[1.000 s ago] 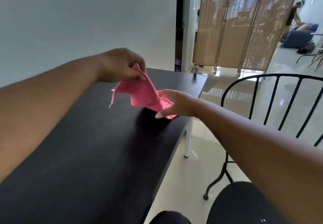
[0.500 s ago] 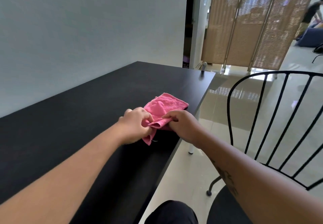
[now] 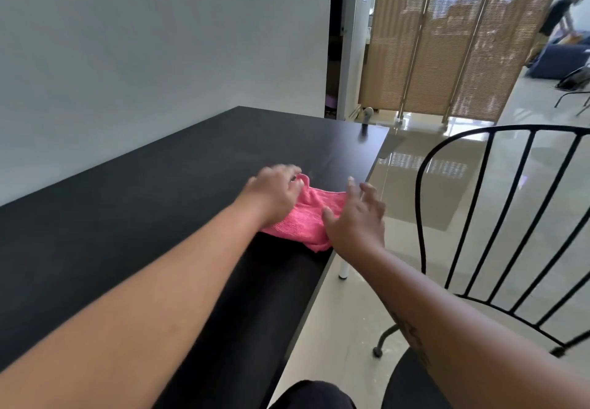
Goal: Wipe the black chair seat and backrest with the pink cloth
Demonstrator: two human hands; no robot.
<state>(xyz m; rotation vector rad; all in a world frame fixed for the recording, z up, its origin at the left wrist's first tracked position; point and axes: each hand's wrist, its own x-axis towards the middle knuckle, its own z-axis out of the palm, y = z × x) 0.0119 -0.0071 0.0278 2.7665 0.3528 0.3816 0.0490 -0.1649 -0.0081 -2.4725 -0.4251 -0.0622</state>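
Wiping not yet begun: pink cloth (image 3: pixel 303 220) lies on tabletop (image 3: pixel 159 217), left hand (image 3: pixel 274 195) gripping it, right hand (image 3: pixel 354 220) spread open, black chair (image 3: pixel 408 386) untouched.

A black bench (image 3: pixel 127 233) stretches open to the left of and beyond the pink cloth (image 3: pixel 303 217), as far as the grey wall (image 3: pixel 159 57) that closes off that side. To the right of the bench edge, a strip of pale floor (image 3: pixel 351 306) leaves a passage. Beyond it stands the black chair (image 3: pixel 523 128), its barred backrest upright. A white bench leg (image 3: pixel 344 266) stands under the edge.
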